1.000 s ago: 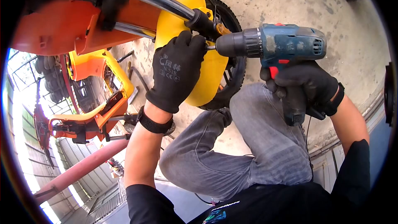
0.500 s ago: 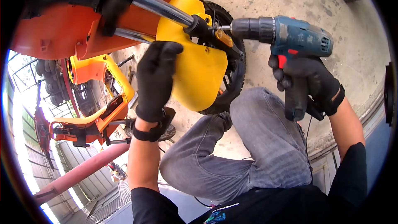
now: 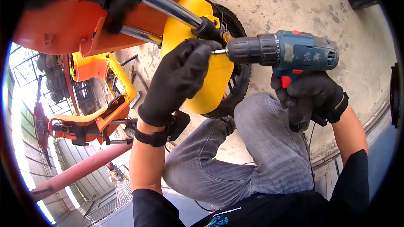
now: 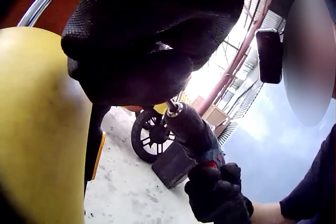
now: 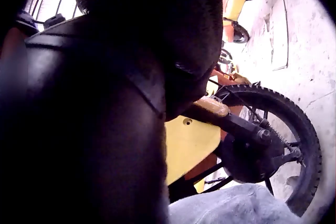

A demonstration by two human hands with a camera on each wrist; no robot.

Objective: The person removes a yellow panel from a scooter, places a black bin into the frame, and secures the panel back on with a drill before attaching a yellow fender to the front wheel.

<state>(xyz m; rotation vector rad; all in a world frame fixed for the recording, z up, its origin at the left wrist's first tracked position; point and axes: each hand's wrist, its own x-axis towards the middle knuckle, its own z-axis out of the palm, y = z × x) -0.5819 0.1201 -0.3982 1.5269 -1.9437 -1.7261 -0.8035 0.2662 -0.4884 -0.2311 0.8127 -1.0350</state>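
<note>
My gloved right hand [image 3: 313,90] grips the handle of a blue cordless drill [image 3: 306,54], index finger beside the red trigger. A silver bit [image 3: 219,52] points left from its black chuck. At the bit's tip, my gloved left hand [image 3: 181,80] pinches with thumb and forefinger; a small screw there would be hidden, so I cannot tell whether one is held. Behind that hand is a motorbike's yellow front fender [image 3: 219,80], beside a chrome fork tube [image 3: 172,10] and an amber reflector [image 3: 228,37]. An open hole [image 5: 187,121] shows in the fender in the right wrist view.
The motorbike's black front wheel [image 3: 246,80] stands on stained concrete beyond the fender. Orange body panels [image 3: 54,29] fill the upper left. A second orange motorbike [image 3: 97,117] is at the left, near a red pole [image 3: 80,172]. My bent knees [image 3: 269,134] are below the drill.
My left hand first drew back from the fender while the drill moved up to the fork near the reflector. Now the drill is lower and the left hand has returned to the bit's tip.
</note>
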